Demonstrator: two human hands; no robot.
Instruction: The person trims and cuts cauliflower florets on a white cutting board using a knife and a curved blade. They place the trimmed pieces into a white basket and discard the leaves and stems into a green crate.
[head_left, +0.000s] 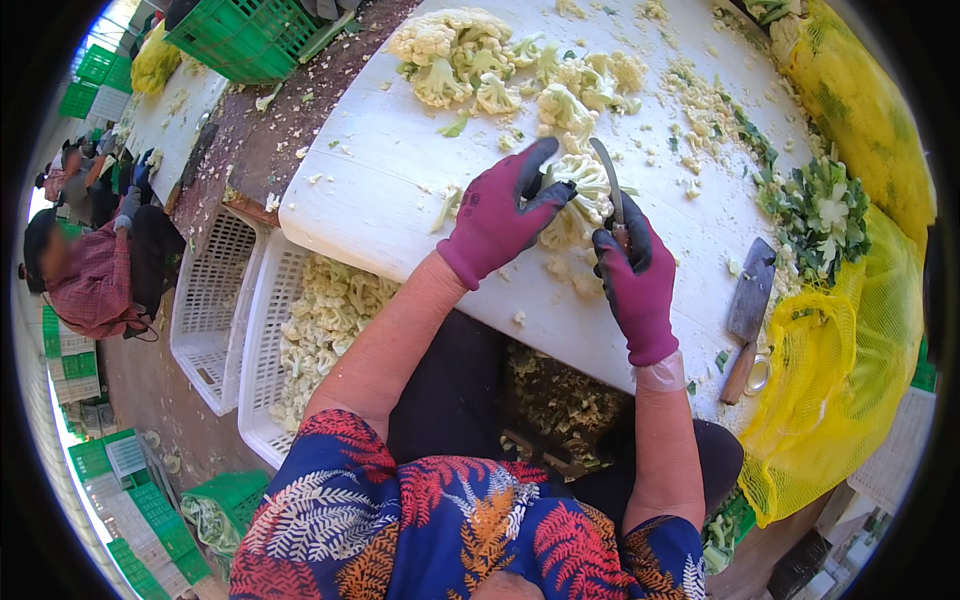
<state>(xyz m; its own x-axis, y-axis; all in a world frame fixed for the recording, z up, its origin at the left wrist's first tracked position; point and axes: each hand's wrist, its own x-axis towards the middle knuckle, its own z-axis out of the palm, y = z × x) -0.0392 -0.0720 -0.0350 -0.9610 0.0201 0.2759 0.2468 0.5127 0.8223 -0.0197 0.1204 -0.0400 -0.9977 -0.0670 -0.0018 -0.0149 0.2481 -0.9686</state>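
Both my hands wear maroon gloves with dark coated fingers, above a white table (360, 180). My left hand (510, 206) holds a cauliflower piece (581, 184) at its left side, thumb and forefinger against the florets. In my right hand (637, 277) is a small curved knife (611, 176), its blade pointing up along the right side of that piece. Part of the cauliflower is hidden by the fingers. Just beyond my hands lie cut florets (562, 109) and a larger cauliflower cluster (450, 45). A cleaver (750, 292) with a wooden handle rests at the right.
A white crate (259, 360) of florets stands below the table's left edge, beside another white crate (217, 300). Yellow mesh bags (847, 375) and cauliflower leaves (825, 210) lie at the right. A green crate (247, 37) stands at the upper left. Co-workers sit farther left.
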